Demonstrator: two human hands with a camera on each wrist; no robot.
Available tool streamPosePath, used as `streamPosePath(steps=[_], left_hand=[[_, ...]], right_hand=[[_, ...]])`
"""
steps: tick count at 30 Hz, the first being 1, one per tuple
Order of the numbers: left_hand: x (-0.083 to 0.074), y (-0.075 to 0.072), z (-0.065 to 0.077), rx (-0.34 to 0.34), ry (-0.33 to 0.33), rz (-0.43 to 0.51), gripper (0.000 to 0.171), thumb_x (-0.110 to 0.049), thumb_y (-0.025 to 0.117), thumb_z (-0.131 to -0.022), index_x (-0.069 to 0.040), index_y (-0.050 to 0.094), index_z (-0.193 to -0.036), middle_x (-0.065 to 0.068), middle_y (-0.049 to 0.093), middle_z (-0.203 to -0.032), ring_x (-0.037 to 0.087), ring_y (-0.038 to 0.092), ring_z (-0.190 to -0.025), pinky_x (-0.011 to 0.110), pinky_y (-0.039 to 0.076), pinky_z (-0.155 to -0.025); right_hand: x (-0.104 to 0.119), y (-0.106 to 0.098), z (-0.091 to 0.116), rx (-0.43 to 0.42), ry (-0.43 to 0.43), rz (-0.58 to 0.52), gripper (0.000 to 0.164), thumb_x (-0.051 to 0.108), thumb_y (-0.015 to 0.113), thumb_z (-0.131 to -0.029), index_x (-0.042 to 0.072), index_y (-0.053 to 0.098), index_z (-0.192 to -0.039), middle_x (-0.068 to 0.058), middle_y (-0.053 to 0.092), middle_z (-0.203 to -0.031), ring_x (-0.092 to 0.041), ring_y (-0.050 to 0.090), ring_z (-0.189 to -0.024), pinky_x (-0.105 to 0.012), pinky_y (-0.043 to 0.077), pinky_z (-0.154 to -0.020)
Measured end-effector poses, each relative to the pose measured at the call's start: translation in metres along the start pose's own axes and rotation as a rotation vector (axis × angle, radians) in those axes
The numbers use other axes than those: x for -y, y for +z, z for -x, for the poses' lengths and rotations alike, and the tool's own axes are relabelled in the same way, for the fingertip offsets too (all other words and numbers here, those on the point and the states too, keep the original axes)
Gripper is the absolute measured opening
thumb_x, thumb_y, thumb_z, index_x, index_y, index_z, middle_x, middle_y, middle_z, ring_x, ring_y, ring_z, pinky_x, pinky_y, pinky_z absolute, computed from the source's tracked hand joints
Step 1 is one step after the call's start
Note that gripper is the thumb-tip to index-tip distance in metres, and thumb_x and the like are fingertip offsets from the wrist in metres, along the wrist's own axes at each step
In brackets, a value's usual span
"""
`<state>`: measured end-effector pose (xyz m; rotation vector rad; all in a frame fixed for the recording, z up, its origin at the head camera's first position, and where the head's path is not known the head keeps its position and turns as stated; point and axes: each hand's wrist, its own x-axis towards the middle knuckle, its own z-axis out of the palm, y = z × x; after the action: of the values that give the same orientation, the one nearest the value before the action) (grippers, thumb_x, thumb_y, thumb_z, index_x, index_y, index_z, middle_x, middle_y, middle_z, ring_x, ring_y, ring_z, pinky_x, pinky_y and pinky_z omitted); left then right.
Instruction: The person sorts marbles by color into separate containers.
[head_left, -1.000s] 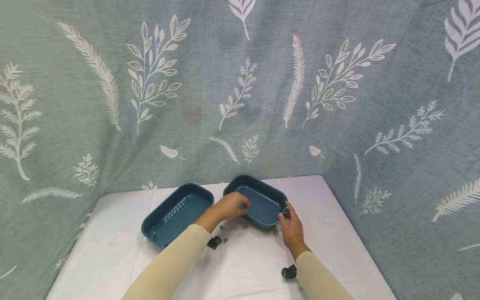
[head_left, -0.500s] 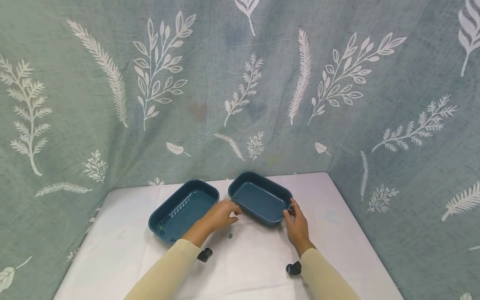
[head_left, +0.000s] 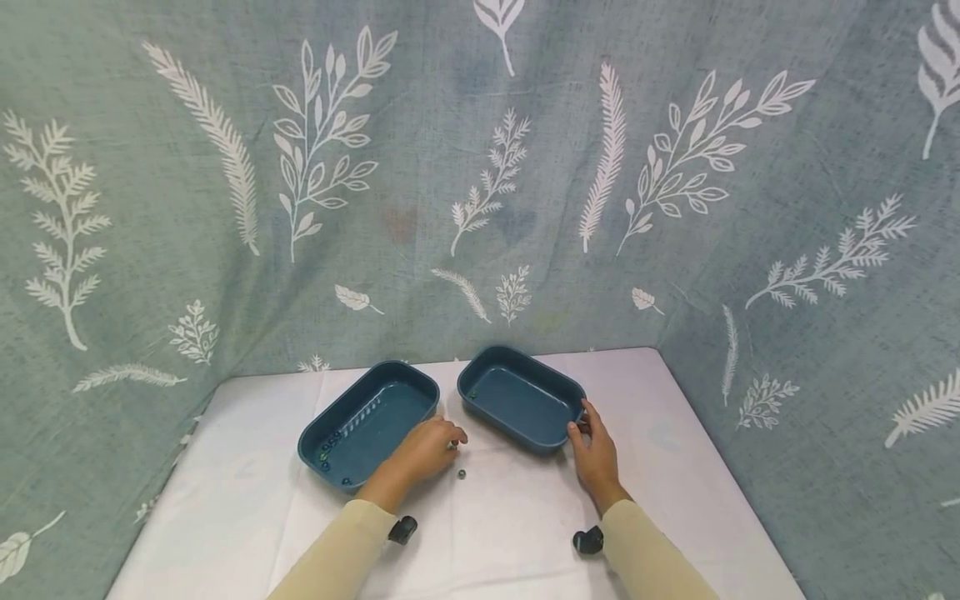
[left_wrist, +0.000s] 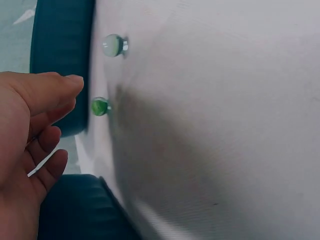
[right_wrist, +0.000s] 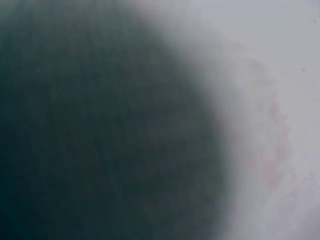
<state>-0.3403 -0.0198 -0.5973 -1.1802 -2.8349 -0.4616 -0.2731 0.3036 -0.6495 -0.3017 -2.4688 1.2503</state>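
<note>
My left hand (head_left: 427, 448) is low over the table between two blue trays, its fingers loosely bent with nothing between them. In the left wrist view its thumb and fingertips are right beside a green marble (left_wrist: 100, 106) on the cloth. A clear, pale marble (left_wrist: 114, 45) lies a little apart from it. My right hand (head_left: 595, 454) grips the right corner of the right tray (head_left: 525, 433), fingers at the rim and thumb on the outer wall. Inside that tray, a small green marble (head_left: 472, 394) sits at the left end. The right wrist view is a dark blur.
The left tray (head_left: 311, 429) holds several marbles (head_left: 327, 450) gathered at its near-left end. White cloth covers the table (head_left: 510, 533), and a leaf-patterned curtain (head_left: 420, 208) hangs behind and at the sides. Dark wrist cameras (head_left: 588, 541) sit under both sleeves.
My left hand has moved from over the right tray back left and down to the marbles on the cloth. The green marble in that tray has shifted to its left end. My right hand stays put.
</note>
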Motion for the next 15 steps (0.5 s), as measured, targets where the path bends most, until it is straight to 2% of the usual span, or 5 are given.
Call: streamPosePath(steps=[3, 9, 15], left_hand=[[0.0, 0.004, 0.003, -0.007, -0.025, 0.025, 0.018, -0.011, 0.076, -0.081, -0.018, 0.075, -0.097, -0.008, 0.067, -0.091, 0.012, 0.057, -0.087, 0.034, 0.051, -0.077], [-0.001, 0.009, 0.005, 0.022, -0.111, 0.049, 0.016, -0.011, 0.074, -0.084, -0.017, 0.075, -0.099, -0.008, 0.067, -0.093, 0.013, 0.058, -0.09, 0.034, 0.052, -0.081], [0.001, 0.015, 0.0, 0.025, -0.159, 0.041, 0.015, -0.013, 0.073, -0.085, -0.018, 0.075, -0.1, -0.007, 0.066, -0.093, 0.014, 0.06, -0.092, 0.035, 0.052, -0.083]], right_hand=[[0.0, 0.001, 0.0, -0.004, 0.002, -0.004, 0.055, 0.036, 0.053, -0.1, 0.024, 0.034, -0.151, -0.013, 0.055, -0.133, -0.027, 0.056, -0.115, -0.053, 0.04, -0.103], [0.0, 0.001, 0.002, 0.0, 0.011, -0.009, 0.056, 0.038, 0.053, -0.1, 0.025, 0.034, -0.151, -0.012, 0.056, -0.133, -0.026, 0.056, -0.114, -0.053, 0.04, -0.102], [0.0, 0.001, 0.001, 0.003, -0.009, 0.005, 0.055, 0.037, 0.053, -0.1, 0.023, 0.034, -0.151, -0.013, 0.056, -0.131, -0.026, 0.057, -0.113, -0.052, 0.041, -0.101]])
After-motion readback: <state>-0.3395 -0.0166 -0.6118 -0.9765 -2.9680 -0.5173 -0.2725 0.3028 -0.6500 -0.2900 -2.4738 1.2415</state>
